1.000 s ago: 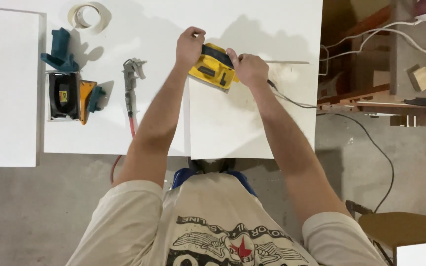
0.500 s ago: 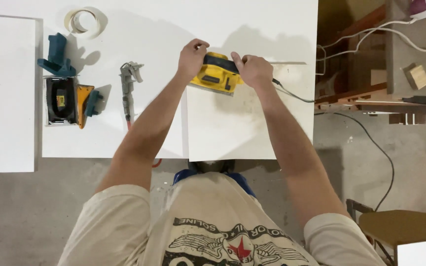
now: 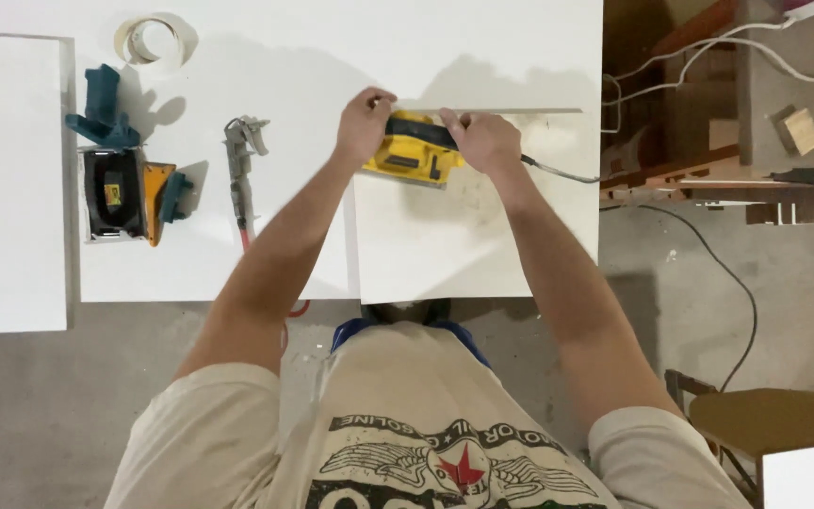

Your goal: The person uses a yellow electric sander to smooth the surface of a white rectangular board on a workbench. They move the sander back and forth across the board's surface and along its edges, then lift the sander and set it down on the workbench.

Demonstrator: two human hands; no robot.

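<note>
Gripping the yellow sander [image 3: 414,154] on the white panel [image 3: 463,236], left hand [image 3: 362,123] and right hand [image 3: 487,139] closed on its ends, risks snagging the cord [image 3: 558,173] trailing right of the sander.

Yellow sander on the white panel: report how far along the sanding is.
Done: dull, scuffed patches show on the white panel below the yellow sander. In hand: the left hand and right hand both grip the sander near the panel's far edge, its cord trailing right. Left: the rest of the panel looks evenly white; whether it is sanded cannot be told. The air gun lies untouched.
</note>
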